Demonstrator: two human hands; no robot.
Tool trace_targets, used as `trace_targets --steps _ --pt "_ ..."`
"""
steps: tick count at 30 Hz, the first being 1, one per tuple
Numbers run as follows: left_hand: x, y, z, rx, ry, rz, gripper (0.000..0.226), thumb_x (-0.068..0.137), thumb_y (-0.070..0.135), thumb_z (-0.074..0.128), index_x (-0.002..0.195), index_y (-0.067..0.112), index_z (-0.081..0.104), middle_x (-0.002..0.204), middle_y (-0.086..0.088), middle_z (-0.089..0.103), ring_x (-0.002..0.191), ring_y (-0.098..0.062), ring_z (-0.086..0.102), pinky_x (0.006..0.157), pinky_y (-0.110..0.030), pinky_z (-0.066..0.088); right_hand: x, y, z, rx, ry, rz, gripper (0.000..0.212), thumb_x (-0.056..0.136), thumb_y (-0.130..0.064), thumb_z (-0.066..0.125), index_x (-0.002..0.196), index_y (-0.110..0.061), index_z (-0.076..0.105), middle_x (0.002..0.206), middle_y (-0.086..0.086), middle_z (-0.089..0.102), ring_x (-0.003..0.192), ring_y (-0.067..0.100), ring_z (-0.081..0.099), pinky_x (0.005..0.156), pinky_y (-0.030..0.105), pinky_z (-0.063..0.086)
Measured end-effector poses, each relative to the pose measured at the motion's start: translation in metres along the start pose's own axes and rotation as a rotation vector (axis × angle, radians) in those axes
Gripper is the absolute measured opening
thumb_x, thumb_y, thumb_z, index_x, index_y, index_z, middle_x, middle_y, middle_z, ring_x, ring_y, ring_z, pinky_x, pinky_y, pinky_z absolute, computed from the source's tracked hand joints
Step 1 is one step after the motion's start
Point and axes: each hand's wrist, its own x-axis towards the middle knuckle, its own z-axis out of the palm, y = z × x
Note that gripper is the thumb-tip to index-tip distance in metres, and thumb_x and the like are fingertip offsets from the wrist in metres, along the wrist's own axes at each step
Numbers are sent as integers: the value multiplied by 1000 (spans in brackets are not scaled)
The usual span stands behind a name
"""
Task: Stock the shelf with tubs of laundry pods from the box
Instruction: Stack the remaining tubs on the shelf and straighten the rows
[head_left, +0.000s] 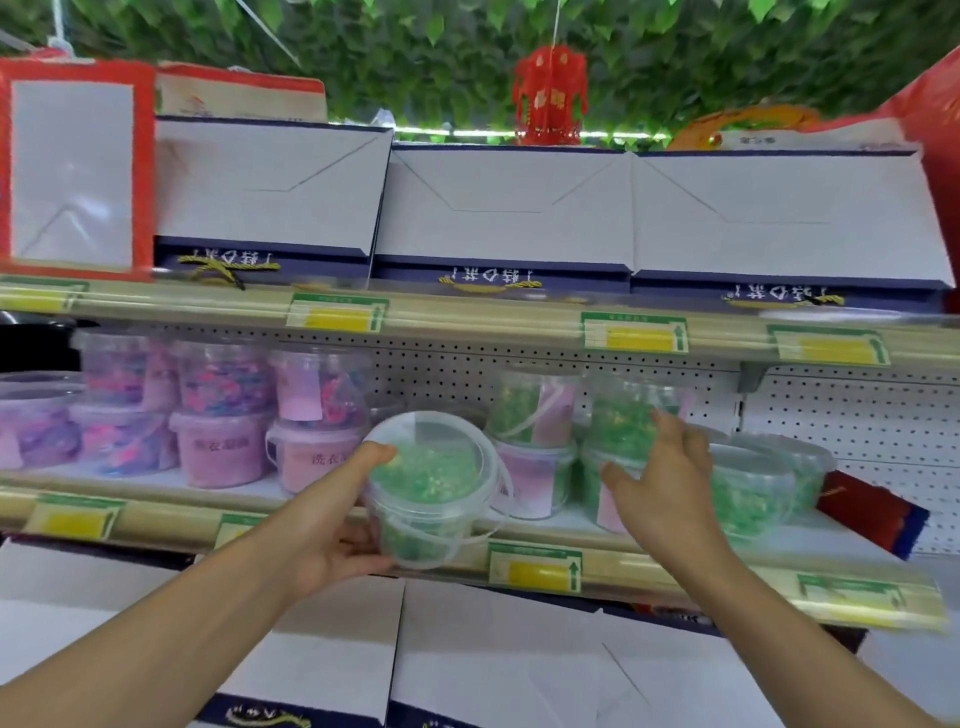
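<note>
My left hand (343, 525) grips a clear tub of green laundry pods (434, 488), thumb on the lid rim and fingers under the base, in front of the middle shelf (166, 514). My right hand (660, 478) reaches with spread fingers against stacked green tubs (623, 410) on that shelf. More green tubs (535, 410) stand just behind the held one, and others (753, 488) sit to the right. Pink and purple tubs (223, 415) fill the shelf's left part in two layers. No box is in view.
White and navy gift boxes (498, 208) line the upper shelf, with a red box (72, 166) at the left. More white boxes (493, 660) sit below. Yellow price tags (535, 569) run along the shelf edges. A red-blue item (867, 509) lies at the right.
</note>
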Motion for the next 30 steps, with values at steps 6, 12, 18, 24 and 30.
trace_targets --steps 6,12,18,24,30 --pt "7 10 -7 -19 -64 14 44 82 40 62 114 11 54 102 -17 59 87 -33 61 62 -40 55 -43 -47 30 291 -529 -421 76 78 -30 73 135 -53 28 138 -24 41 125 -6 39 103 19 34" --pt "14 23 -20 99 -187 198 43 90 51 44 98 13 64 79 -5 72 73 -20 69 67 -31 55 -25 -67 56 426 -216 -291 32 79 -28 71 105 -36 54 91 -9 65 90 10 63 83 34 52" --pt "37 41 -20 325 -97 554 10 95 12 49 100 20 53 100 6 61 85 -6 59 66 -19 46 8 -98 69 385 -56 -187 28 82 -38 67 103 -32 50 88 0 64 83 18 62 65 27 48" --pt "67 39 -15 432 -82 675 41 86 -8 51 116 20 53 101 13 61 86 -3 58 86 -28 45 22 -108 84 198 23 -192 37 81 -37 68 109 -27 46 97 -1 61 92 23 56 74 36 46" --pt "73 11 -12 679 6 822 59 81 -2 58 130 20 34 110 14 49 98 -8 53 84 -23 41 14 -87 100 199 -113 -147 52 89 -20 59 131 -12 30 113 6 61 90 20 58 76 30 44"
